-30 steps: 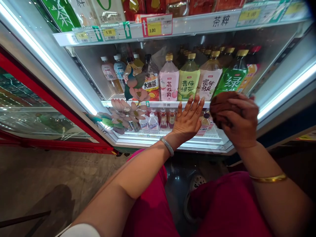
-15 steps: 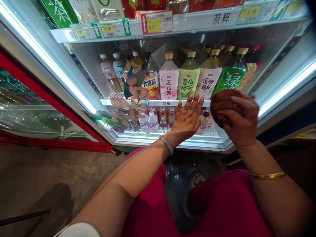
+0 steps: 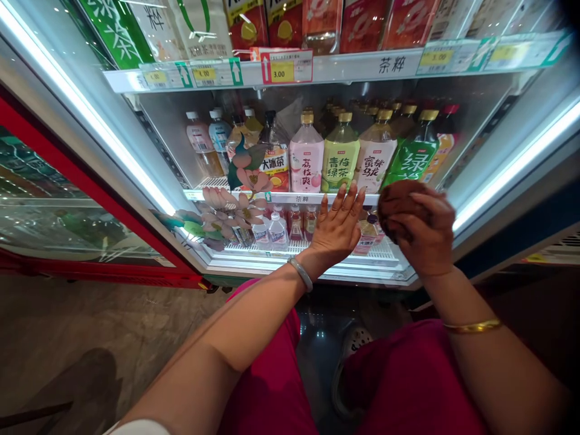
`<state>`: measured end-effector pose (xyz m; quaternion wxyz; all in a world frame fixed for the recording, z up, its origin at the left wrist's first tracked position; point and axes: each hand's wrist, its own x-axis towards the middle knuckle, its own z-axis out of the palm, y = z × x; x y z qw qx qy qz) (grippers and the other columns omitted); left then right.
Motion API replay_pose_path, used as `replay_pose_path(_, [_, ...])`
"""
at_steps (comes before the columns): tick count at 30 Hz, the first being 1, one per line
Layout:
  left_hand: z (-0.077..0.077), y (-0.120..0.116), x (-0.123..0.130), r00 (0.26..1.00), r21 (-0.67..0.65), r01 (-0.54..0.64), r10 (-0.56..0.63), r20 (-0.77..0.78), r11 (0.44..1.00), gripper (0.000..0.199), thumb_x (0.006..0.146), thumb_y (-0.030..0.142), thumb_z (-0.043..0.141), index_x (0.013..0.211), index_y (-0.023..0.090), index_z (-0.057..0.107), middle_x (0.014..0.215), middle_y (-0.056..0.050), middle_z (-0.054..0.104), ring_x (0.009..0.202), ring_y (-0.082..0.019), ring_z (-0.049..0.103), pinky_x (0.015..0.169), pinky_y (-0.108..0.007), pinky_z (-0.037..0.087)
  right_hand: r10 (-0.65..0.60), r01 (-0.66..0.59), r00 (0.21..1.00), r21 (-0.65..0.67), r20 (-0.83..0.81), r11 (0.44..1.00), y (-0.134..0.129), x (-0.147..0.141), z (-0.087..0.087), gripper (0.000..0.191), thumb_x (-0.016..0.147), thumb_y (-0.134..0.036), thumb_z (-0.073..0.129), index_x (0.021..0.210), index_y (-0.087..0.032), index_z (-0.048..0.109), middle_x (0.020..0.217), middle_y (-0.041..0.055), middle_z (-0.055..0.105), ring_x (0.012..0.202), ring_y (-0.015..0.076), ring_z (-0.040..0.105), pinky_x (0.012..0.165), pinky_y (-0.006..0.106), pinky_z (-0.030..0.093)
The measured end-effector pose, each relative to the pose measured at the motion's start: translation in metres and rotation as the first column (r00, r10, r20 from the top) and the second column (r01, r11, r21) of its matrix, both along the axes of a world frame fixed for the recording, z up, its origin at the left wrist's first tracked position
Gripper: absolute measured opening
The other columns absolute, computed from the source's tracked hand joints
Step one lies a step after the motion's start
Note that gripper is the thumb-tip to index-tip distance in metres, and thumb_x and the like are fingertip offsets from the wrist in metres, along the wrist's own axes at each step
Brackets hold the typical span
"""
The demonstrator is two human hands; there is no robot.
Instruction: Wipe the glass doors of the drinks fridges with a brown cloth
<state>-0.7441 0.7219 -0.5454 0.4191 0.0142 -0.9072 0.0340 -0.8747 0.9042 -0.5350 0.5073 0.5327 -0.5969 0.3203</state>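
Brown cloth (image 3: 395,208), dark and matte, is bunched into a rounded wad with soft folds, at the lower right of the lit drinks fridge's glass front (image 3: 254,96). From where I stand, the right hand (image 3: 428,232) has its fingers curled round it, gripping it from the right and from below. I can't tell whether the wad is pressed to the glass. Behind it, the foot of a green bottle (image 3: 410,160) is partly hidden.

The left hand (image 3: 336,226) grasps nothing; its palm faces the glass, fingers stretched out, just beside the cloth with a narrow gap between them.

As for room, the right-hand light strip (image 3: 521,163) runs near the right knuckles, so that side is tight. Above the cloth, the way up the pane is clear of hands as far as the upper price rail (image 3: 348,69) and past it. Left of the left hand, a flower decal (image 3: 247,212) stands near the left-hand light strip (image 3: 104,127), and a red cooler frame (image 3: 136,275) adjoins that side. Low down, magenta trousers (image 3: 272,374) come close to the fridge's bottom edge.
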Motion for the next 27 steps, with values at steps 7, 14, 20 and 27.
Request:
replay_pose_path(7, [-0.001, -0.003, 0.003, 1.0, -0.003, 0.005, -0.005, 0.017, 1.0, 0.072, 0.101, 0.029, 0.044, 0.167, 0.011, 0.022, 0.175, -0.015, 0.023, 0.166, -0.023, 0.002, 0.133, -0.05, -0.013, -0.095, 0.1, 0.99, -0.04, 0.103, 0.994, -0.022, 0.031, -0.002, 0.027, 0.081, -0.019, 0.078, 0.108, -0.024, 0.075, 0.142, 0.0129, 0.054, 0.146, 0.0345, 0.047, 0.123, 0.056, 0.044])
replay_pose_path(14, [-0.004, -0.002, 0.004, 0.999, 0.02, 0.041, -0.041, 0.027, 0.999, 0.074, 0.1, 0.028, 0.045, 0.167, 0.01, 0.02, 0.176, -0.017, 0.019, 0.165, -0.024, -0.005, 0.133, -0.053, -0.011, -0.108, 0.11, 0.994, 0.065, -0.027, 0.992, -0.005, 0.01, 0.003, 0.005, 0.083, -0.026, 0.078, 0.087, -0.026, 0.075, 0.125, 0.0057, 0.065, 0.129, 0.0271, 0.06, 0.113, 0.047, 0.052])
replay_pose_path(20, [-0.01, 0.005, -0.002, 0.997, 0.01, 0.059, -0.059, 0.057, 0.998, 0.073, 0.1, 0.029, 0.046, 0.167, 0.013, 0.022, 0.176, -0.014, 0.02, 0.165, -0.023, -0.009, 0.128, -0.057, -0.021, -0.173, 0.179, 0.979, -0.055, 0.106, 0.982, -0.013, 0.024, 0.006, 0.012, 0.087, -0.028, 0.071, 0.096, -0.023, 0.077, 0.134, 0.0108, 0.058, 0.137, 0.0293, 0.05, 0.118, 0.049, 0.046])
replay_pose_path(27, [-0.01, 0.008, -0.007, 0.995, 0.036, 0.049, -0.052, 0.091, 0.998, 0.072, 0.097, 0.023, 0.047, 0.165, 0.013, 0.026, 0.176, -0.014, 0.023, 0.164, -0.02, -0.012, 0.128, -0.054, -0.024, -0.265, 0.203, 0.938, 0.262, 0.225, 0.943, -0.005, 0.03, 0.035, 0.028, 0.098, -0.042, 0.062, 0.09, -0.02, 0.076, 0.129, 0.0055, 0.065, 0.137, 0.0242, 0.049, 0.119, 0.05, 0.041])
